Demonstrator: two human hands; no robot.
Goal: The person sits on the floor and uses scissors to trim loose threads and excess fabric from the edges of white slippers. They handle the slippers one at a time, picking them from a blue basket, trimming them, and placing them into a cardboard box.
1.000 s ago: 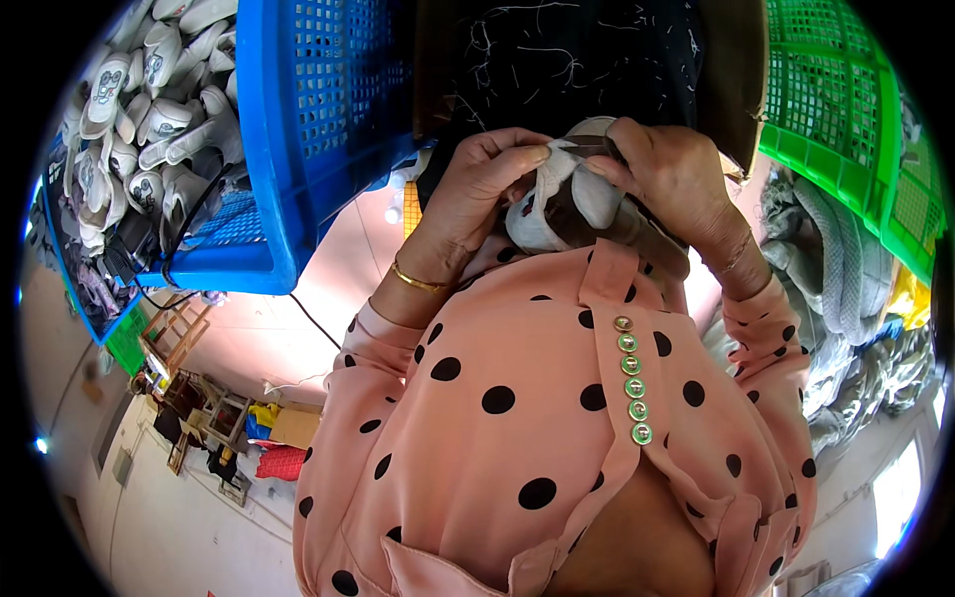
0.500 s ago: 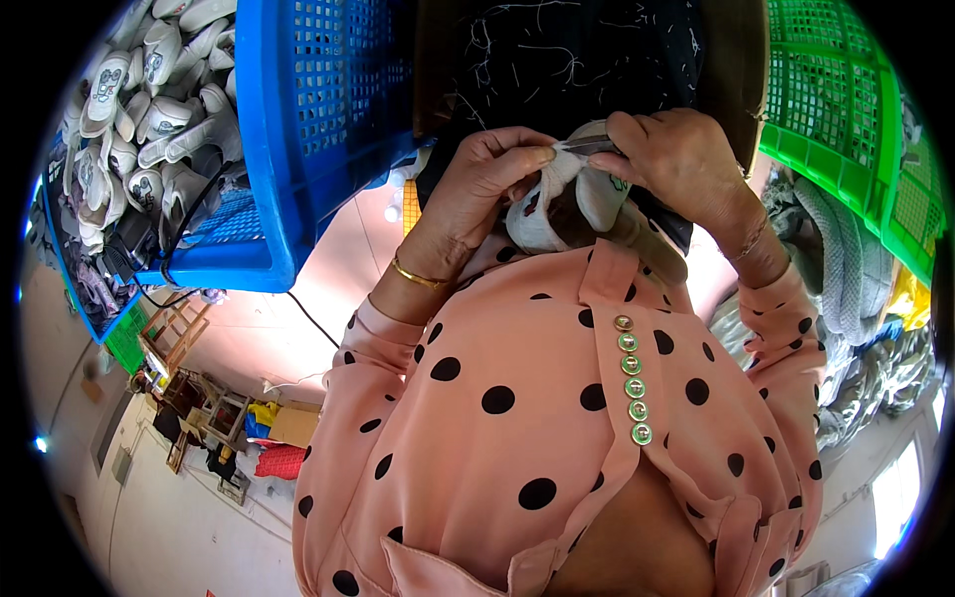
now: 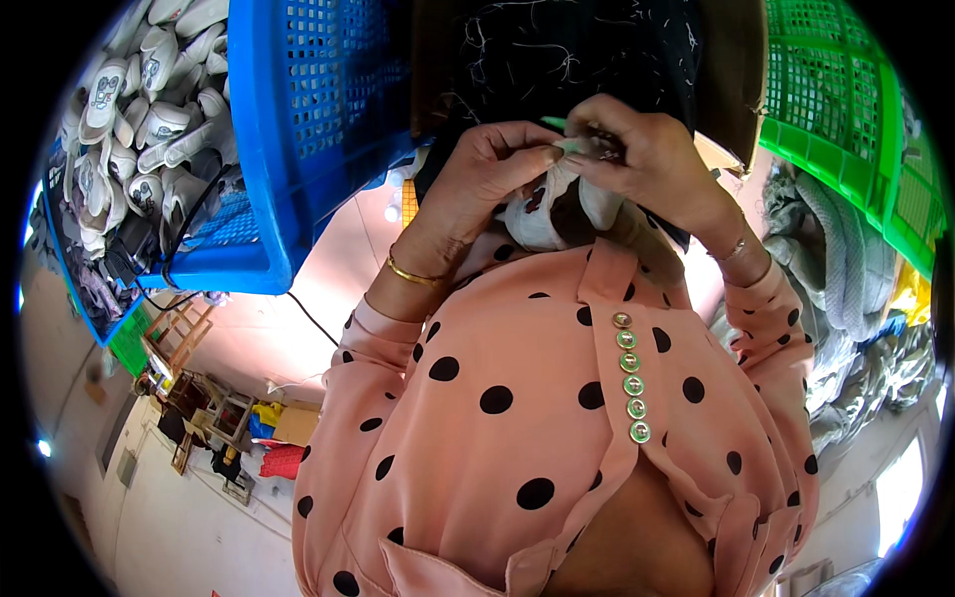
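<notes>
A small white cloth shoe [image 3: 537,227] with a dark opening sits close against my front, between my two hands. My left hand [image 3: 477,179] pinches its upper edge between thumb and fingers. My right hand [image 3: 662,159] is closed beside it, its fingertips meeting the left ones at that edge. Inside the right fingers is a small tool with a green tip [image 3: 553,121] and a darker metal part; most of it is hidden, so its kind is unclear.
Black cloth [image 3: 577,60] strewn with white thread ends lies beyond my hands, between cardboard sides [image 3: 734,80]. A blue crate [image 3: 264,179] stands left, near a heap of white shoes [image 3: 149,119]. On the right are a green crate [image 3: 836,119] and grey shoe pieces [image 3: 841,254].
My right hand has shifted slightly left and turned over the shoe's edge. The metal blade seen before is now mostly covered, and a green tip shows. My left hand stays nearly in place.
</notes>
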